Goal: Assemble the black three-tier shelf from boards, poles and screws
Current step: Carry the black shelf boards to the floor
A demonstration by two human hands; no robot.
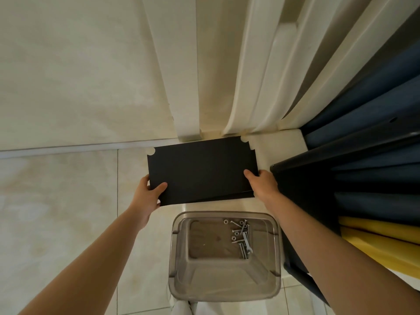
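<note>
No lettering or label is showing legibly on anything in view.

Both hands are holding black boards [201,170] in the middle of the frame, above pale floor tiles [59,201]. The left hand [148,196] is gripping the lower left corner, thumb lying across the top face and the fingers curling round the left edge and underneath. The right hand [261,184] is gripping the lower right corner, thumb pressing on top and the fingers hidden behind the edge. Along the lower right edge a second board is peeking out beneath the top one, so more than one is being held; how many, I cannot tell. The two far corners of the top board are showing rounded notches.

Just below the boards, in the lower middle of the frame, a clear plastic stool [225,255] is standing, and silver screws [241,233] with a small wrench [246,243] are lying on the right part of its seat.

The far edge of the boards is sitting close to the white door frame [186,87] and cream curtain [261,76] at the top. To the right, a dark shelf unit [318,183] holding blue and yellow rolls [375,235] is crowding the right hand. Open floor is stretching away at the left of the frame.
</note>
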